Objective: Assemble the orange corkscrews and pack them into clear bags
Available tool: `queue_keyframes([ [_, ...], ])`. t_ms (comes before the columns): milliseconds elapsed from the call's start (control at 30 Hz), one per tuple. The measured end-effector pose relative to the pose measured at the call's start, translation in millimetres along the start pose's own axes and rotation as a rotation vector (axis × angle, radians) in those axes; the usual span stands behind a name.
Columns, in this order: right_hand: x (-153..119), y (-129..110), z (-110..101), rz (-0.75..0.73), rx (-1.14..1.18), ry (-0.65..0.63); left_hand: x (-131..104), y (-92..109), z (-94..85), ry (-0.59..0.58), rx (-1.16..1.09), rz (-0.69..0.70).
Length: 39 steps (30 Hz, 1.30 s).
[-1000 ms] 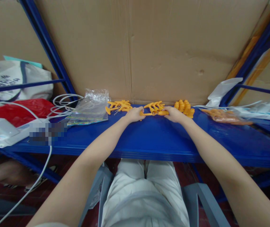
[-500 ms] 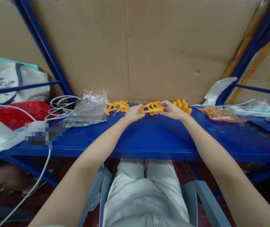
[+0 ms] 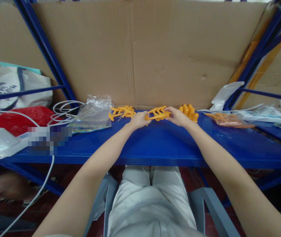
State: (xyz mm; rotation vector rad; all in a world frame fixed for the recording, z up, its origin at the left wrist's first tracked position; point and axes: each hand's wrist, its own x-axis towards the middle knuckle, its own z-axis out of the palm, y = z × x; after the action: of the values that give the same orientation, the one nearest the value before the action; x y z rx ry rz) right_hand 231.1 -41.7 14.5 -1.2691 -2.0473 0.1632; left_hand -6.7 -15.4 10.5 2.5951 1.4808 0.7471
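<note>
A yellow openwork plastic piece (image 3: 158, 113) is held between my two hands near the back of the blue table. My left hand (image 3: 139, 119) grips its left end, and my right hand (image 3: 176, 116) has its fingers closed on the right end. Just left of my left hand lie more yellow parts (image 3: 122, 112) with small dark screws or springs on them. Beyond my right hand sits a cluster of yellow pieces (image 3: 189, 112). The fingertips are partly hidden by the piece.
The blue table (image 3: 162, 144) backs onto a cardboard wall (image 3: 170, 49). At left are a clear plastic bag (image 3: 91, 115), white cables, a red bag (image 3: 29, 118) and a white power strip. At right, an orange packet (image 3: 229, 119) lies near more cables.
Both hands keep hold of the yellow piece, which has shifted and turned very slightly. My right hand sits a little further left. The camera view has moved slightly.
</note>
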Motion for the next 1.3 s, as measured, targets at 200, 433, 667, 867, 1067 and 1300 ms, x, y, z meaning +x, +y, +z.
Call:
queue_keyframes([
  [200, -1.4, -4.1, 1.2, 0.214, 0.286, -0.102, -1.5, -1.9, -3.7, 0.048, -0.001, 0.016],
  [433, -4.2, -14.9, 4.1, 0.392, 0.449, -0.113, -2.0, -1.6, -4.6, 0.089, 0.066, 0.044],
  [667, -3.6, -1.1, 2.1, 0.319, 0.520, -0.202, 1.4, -7.4, 1.4, 0.111, 0.051, 0.065],
  [867, -5.0, 5.3, 4.3, 0.300, 0.552, -0.237, 2.6, -11.0, 2.6, 0.112, 0.025, 0.099],
  [1067, -3.0, 10.9, 6.2, 0.284, 0.548, -0.254, 4.7, -14.2, 4.1, 0.132, -0.004, 0.126],
  [1300, 0.2, 18.9, 12.6, 0.136, 0.531, -0.181, 8.6, -19.4, 9.2, 0.109, -0.072, 0.118],
])
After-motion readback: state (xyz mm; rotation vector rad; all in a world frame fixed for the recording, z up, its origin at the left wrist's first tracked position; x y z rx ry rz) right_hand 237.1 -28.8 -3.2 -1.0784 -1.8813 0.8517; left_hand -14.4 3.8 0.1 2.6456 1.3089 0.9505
